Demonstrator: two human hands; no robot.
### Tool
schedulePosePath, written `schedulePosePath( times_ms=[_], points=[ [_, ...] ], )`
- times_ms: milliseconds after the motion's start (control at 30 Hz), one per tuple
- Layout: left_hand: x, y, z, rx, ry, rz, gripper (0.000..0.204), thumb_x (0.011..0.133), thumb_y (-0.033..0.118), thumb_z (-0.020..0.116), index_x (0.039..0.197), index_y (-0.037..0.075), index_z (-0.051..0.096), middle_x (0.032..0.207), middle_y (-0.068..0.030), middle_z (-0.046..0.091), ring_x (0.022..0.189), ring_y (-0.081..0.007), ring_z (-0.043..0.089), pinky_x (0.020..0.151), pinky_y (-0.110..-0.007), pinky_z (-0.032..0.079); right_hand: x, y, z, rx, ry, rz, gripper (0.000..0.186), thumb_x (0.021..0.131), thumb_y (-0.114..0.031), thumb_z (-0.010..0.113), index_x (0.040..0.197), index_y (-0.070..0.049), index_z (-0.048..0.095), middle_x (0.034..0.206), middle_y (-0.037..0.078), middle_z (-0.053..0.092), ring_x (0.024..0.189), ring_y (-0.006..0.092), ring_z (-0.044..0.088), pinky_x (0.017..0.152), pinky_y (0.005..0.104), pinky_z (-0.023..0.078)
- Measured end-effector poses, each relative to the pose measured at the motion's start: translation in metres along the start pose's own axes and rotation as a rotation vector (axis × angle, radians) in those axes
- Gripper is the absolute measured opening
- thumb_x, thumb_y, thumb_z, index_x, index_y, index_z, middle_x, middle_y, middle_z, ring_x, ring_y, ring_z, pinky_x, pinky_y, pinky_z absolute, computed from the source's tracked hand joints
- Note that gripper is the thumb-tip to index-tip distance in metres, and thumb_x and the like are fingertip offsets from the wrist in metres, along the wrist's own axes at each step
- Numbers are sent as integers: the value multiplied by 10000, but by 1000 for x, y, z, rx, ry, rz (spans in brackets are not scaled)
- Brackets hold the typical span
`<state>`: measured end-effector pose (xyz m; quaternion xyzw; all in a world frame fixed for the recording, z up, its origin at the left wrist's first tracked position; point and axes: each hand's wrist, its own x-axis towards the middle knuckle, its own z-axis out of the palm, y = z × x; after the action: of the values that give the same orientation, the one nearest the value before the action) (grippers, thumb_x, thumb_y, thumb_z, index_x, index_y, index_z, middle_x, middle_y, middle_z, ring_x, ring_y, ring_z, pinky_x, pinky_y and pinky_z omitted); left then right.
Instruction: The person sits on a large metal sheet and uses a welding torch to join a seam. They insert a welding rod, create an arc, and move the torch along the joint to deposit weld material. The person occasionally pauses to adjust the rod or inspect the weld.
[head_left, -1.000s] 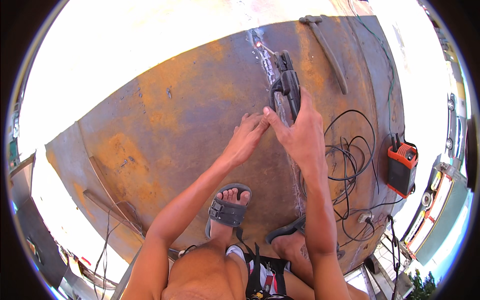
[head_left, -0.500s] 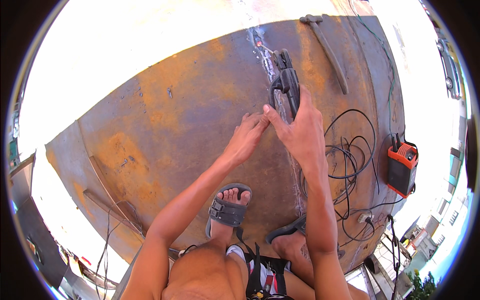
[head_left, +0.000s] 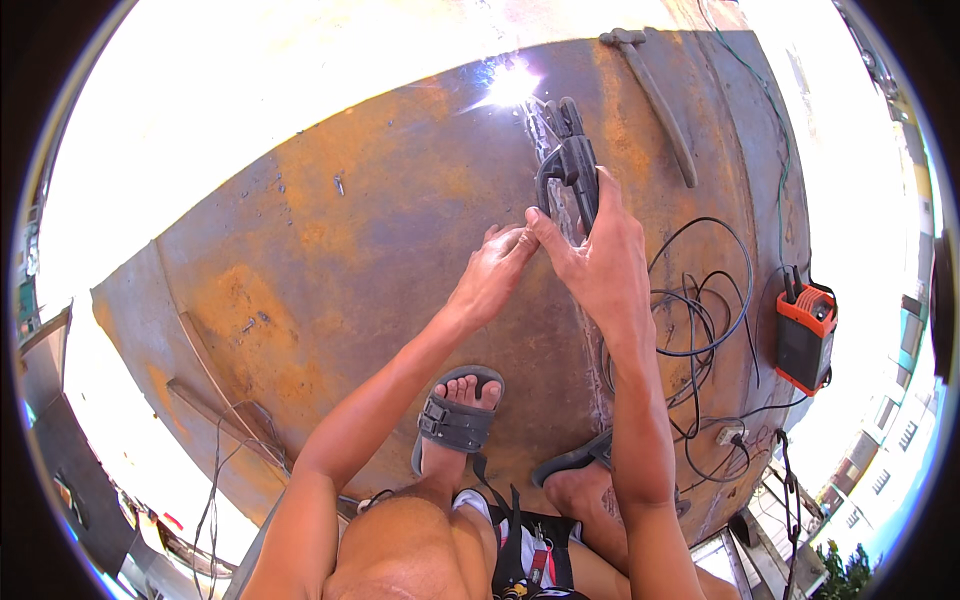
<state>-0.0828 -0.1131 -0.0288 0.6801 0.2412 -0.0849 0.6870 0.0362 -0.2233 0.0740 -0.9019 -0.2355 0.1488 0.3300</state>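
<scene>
A black electrode holder (head_left: pixel 568 160) is gripped in my right hand (head_left: pixel 610 235), angled away from me over a rough pale weld seam (head_left: pixel 555 205). A bright white arc (head_left: pixel 513 83) glares at the rod's tip near the far edge of the rusty steel plate (head_left: pixel 260 200), hiding the contact point. My left hand (head_left: pixel 495 260) is open with fingers loosely bent, touching my right thumb and holding nothing. Both my sandaled feet (head_left: pixel 460 405) are on the plate.
A hammer (head_left: pixel 655 105) lies at the upper right. An orange-and-black welder (head_left: pixel 805 340) sits on the right, with coiled black cables (head_left: pixel 700 350) and a plug (head_left: pixel 730 437) beside it. Loose strips (head_left: pixel 215 410) and wires lie lower left, near the plate's edge.
The small red glow at the rod's tip has become a bright white arc. The holder and my right hand have shifted very slightly; my left hand stays against my right thumb.
</scene>
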Motion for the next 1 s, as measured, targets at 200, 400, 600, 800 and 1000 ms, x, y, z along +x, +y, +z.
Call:
schedulePosePath(
  times_ms=[200,400,600,800,1000],
  points=[
    [-1,8,-1,45,5,-33,731,1149,632,330,1464,52,643,1522,-202,613,1471,-426,460,1212,-536,398,0,-1,-1,17,-34,55,807,927,-411,870,1441,127,556,1067,289,776,956,375,795,868,451,597],
    [3,-6,-3,9,-59,21,950,1076,833,282,1536,65,598,1660,-196,524,1654,-531,180,1302,-726,123,-6,0,-1,10,54,-4,770,933,-402,866,1434,104,574,1116,274,775,1023,381,784,916,457,589],
    [1,2,-1,12,-33,-7,955,1075,835,287,1518,53,612,1649,-202,534,1643,-547,195,1300,-717,145,-5,-3,-5,3,30,31,767,937,-411,863,1424,109,577,1116,284,773,1020,385,787,903,453,594],
    [4,3,-3,6,-45,12,957,1075,833,300,1462,33,654,1593,-217,585,1620,-566,244,1307,-668,209,0,-11,-13,43,-72,90,910,933,-422,853,1499,173,463,1163,397,725,1097,520,750,921,531,594],
    [6,-4,1,13,-3,5,949,1082,823,294,1458,29,655,1585,-222,592,1618,-569,245,1307,-660,223,1,-12,-12,27,-73,77,914,931,-418,853,1499,183,464,1159,401,726,1089,521,751,918,528,593]
  ],
)
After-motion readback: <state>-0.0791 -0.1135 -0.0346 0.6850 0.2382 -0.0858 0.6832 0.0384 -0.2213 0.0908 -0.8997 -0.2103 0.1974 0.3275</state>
